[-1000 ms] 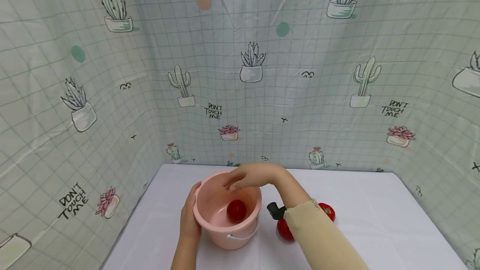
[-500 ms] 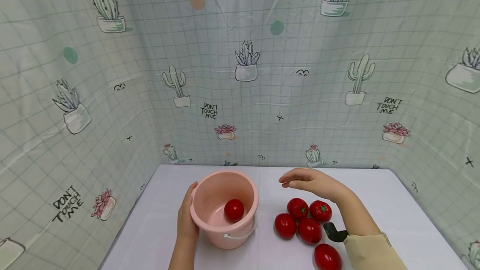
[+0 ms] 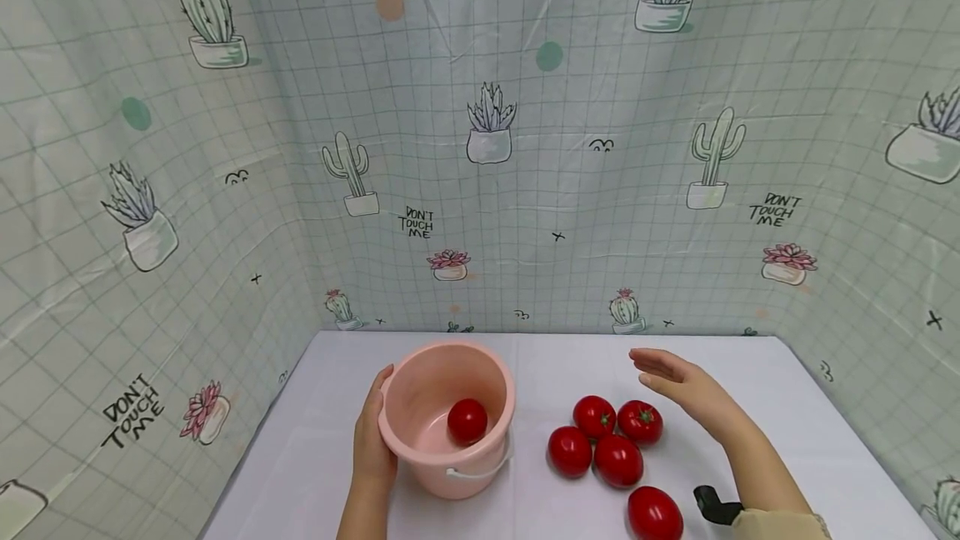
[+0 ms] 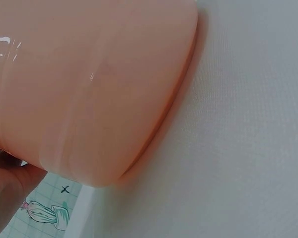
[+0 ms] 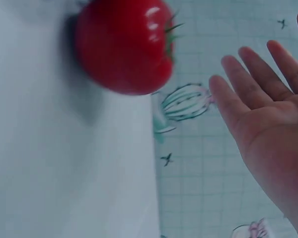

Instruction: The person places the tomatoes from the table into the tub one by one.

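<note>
On the white table (image 3: 540, 369) I see the pink bucket (image 3: 438, 468), low in the middle of the frame; the left hand (image 3: 372, 438) holds its left side; the right hand (image 3: 692, 392) has moved away to the lower right, fingers straight and holding nothing, so I judge it free; one red tomato (image 3: 467, 422) sits inside the bucket; five more tomatoes (image 3: 618, 462) lie lower right.

Tomato (image 3: 467, 422) in bucket (image 3: 438, 470), five tomatoes (image 3: 618, 462) right

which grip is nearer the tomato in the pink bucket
Left. The left grip holds the bucket with that tomato inside; the right grip is off to the right, past the loose tomatoes.
</note>
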Demonstrator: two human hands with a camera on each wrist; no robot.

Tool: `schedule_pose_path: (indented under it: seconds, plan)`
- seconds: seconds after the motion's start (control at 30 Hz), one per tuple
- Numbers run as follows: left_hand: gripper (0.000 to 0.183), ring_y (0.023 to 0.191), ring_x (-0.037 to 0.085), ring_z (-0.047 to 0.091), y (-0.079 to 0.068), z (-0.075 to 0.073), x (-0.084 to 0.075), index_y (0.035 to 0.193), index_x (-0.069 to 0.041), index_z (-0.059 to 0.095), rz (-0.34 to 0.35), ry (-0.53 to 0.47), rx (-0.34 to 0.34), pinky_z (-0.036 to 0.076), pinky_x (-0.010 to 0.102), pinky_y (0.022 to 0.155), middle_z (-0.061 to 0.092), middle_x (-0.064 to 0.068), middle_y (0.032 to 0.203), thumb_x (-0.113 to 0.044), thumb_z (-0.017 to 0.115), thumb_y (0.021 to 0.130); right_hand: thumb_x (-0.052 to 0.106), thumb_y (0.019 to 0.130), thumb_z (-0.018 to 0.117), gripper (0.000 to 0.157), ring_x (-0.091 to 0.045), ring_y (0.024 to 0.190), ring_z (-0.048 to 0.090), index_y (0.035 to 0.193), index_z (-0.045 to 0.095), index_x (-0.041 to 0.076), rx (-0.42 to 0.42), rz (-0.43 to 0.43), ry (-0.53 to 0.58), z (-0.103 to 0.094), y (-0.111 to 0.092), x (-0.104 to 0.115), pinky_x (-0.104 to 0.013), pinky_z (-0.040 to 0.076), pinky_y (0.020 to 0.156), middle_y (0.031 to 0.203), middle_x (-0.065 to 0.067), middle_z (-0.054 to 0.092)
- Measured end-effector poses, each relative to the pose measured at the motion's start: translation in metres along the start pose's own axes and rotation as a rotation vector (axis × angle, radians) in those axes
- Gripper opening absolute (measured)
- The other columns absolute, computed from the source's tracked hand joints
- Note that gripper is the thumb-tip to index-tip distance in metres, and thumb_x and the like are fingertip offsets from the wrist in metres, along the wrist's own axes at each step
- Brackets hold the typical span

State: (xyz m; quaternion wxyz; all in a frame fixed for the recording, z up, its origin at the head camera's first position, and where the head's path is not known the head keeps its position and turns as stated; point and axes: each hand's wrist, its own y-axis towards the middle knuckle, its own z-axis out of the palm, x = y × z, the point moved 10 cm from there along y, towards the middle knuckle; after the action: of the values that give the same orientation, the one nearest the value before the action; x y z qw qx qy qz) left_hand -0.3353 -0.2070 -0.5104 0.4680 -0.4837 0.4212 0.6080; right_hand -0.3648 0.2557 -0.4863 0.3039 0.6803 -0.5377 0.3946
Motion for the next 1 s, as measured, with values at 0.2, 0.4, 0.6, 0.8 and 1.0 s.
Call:
schedule_pose_path:
  seconds: [0.2,0.4,0.6,0.8,1.0]
  plan:
    - [0.051,0.136,0.0,0.041,0.0,0.0,0.0,0.148,-0.029,0.045,-0.005,0.013,0.0,0.042,0.012,0.101,0.042,-0.006,0.155,-0.053,0.03,0.104,0.049,0.095,0.058,0.072,-0.043,0.144,0.034,0.154,0.032,0.015,-0.005,0.087,-0.004,0.002,-0.002,-0.031,-0.067,0.033,0.111,0.156,-0.02,0.038]
    - [0.052,0.137,0.001,0.041,-0.001,0.001,-0.001,0.148,-0.031,0.044,-0.006,0.023,0.003,0.043,0.012,0.101,0.042,-0.006,0.156,-0.054,0.029,0.104,0.043,0.096,0.06,0.075,-0.044,0.146,0.029,0.155,0.028,0.01,0.046,0.114,0.035,0.014,-0.004,-0.047,-0.064,0.033,0.112,0.156,-0.023,0.035]
    - [0.051,0.136,0.001,0.042,0.0,0.003,-0.002,0.147,-0.028,0.045,0.003,0.003,0.005,0.042,0.011,0.101,0.042,-0.005,0.155,-0.052,0.03,0.105,0.038,0.095,0.063,0.075,-0.044,0.146,0.027,0.155,0.028,0.009,0.08,0.123,0.072,0.024,-0.007,-0.058,-0.064,0.032,0.113,0.158,-0.022,0.032]
    - [0.051,0.136,-0.001,0.041,0.0,0.002,0.0,0.147,-0.03,0.045,0.006,0.007,0.012,0.042,0.011,0.101,0.043,-0.007,0.155,-0.054,0.03,0.104,0.037,0.093,0.065,0.073,-0.045,0.146,0.028,0.153,0.033,0.01,0.098,0.14,0.075,0.03,-0.008,-0.068,-0.063,0.037,0.111,0.157,-0.02,0.035]
    - [0.051,0.134,-0.003,0.043,0.002,0.0,0.004,0.146,-0.028,0.046,0.012,-0.041,0.021,0.043,0.013,0.103,0.045,-0.008,0.153,-0.053,0.031,0.104,0.038,0.092,0.067,0.072,-0.047,0.145,0.028,0.151,0.038,0.011,0.103,0.156,0.064,0.033,-0.01,-0.069,-0.062,0.04,0.108,0.154,-0.019,0.041]
